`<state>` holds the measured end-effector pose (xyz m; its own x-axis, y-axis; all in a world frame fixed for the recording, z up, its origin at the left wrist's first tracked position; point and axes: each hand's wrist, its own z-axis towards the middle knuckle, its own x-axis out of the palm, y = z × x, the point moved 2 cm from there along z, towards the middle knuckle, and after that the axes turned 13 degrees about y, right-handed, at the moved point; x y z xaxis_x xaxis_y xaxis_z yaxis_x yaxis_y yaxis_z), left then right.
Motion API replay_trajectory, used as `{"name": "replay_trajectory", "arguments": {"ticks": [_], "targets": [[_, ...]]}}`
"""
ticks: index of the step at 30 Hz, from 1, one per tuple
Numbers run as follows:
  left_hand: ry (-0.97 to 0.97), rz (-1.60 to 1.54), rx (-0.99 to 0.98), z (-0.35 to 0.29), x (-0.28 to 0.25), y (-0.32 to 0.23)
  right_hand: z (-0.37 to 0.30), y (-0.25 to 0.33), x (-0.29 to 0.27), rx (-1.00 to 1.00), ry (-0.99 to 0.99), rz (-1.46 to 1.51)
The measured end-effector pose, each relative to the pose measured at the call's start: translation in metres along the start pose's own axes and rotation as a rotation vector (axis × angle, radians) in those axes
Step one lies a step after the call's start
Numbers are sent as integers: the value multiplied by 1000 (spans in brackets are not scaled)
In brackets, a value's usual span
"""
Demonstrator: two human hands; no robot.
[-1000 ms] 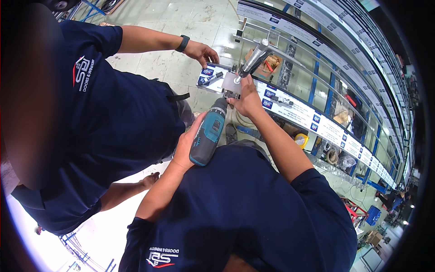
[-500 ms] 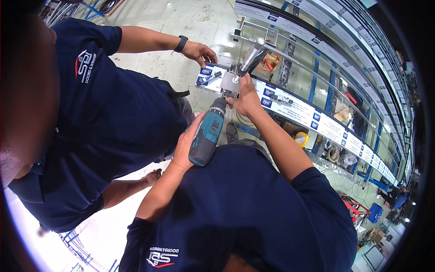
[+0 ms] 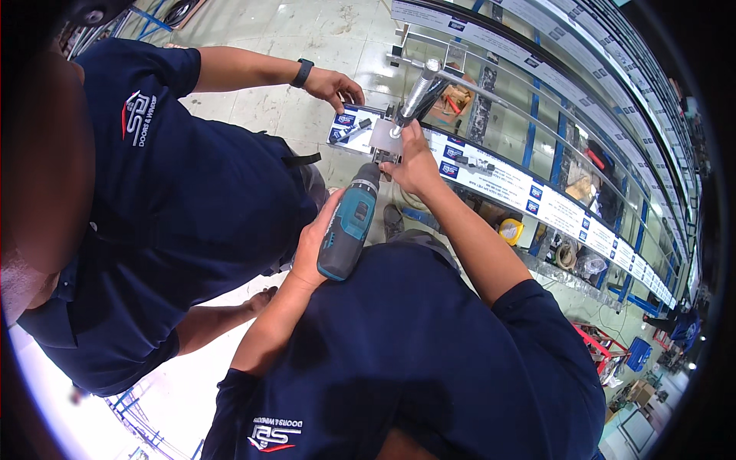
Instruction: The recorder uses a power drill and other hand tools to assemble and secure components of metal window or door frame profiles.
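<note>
My left hand [image 3: 310, 249] is closed around the grip of a teal and black cordless drill [image 3: 353, 224]. The drill's chuck end points away from me and meets the near side of a metal fixture [image 3: 386, 136]. This fixture has a flat plate across a long profile [image 3: 502, 184] covered in white printed film, and a silver ribbed rod rising from it. My right hand [image 3: 416, 167] grips the fixture from its right side, thumb near the drill tip and fingers by the plate. The drill tip itself is hidden.
A co-worker's hand [image 3: 335, 87] with a dark wristband touches the profile's left end; that person stands close on my left. Beyond the profile is a blue rack [image 3: 534, 115] with more long profiles. A cardboard box [image 3: 454, 103] and a yellow tape measure [image 3: 510, 231] lie lower down.
Very little differs. The view has shifted slightly, and both my hands keep the same hold on the drill and the fixture.
</note>
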<state>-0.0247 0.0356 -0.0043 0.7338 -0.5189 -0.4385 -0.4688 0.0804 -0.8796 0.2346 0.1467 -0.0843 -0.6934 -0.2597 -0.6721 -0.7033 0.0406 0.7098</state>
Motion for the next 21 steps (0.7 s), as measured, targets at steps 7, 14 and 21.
{"name": "replay_trajectory", "arguments": {"ticks": [7,14,21], "targets": [[10,-8,-20,0,-1,-2,-1,2,-1,56,25,-51],[15,10,-9,0,-1,1,2,1,-3,44,67,-5],[-1,9,-6,1,0,2,0,4,-4,41,46,6]]}}
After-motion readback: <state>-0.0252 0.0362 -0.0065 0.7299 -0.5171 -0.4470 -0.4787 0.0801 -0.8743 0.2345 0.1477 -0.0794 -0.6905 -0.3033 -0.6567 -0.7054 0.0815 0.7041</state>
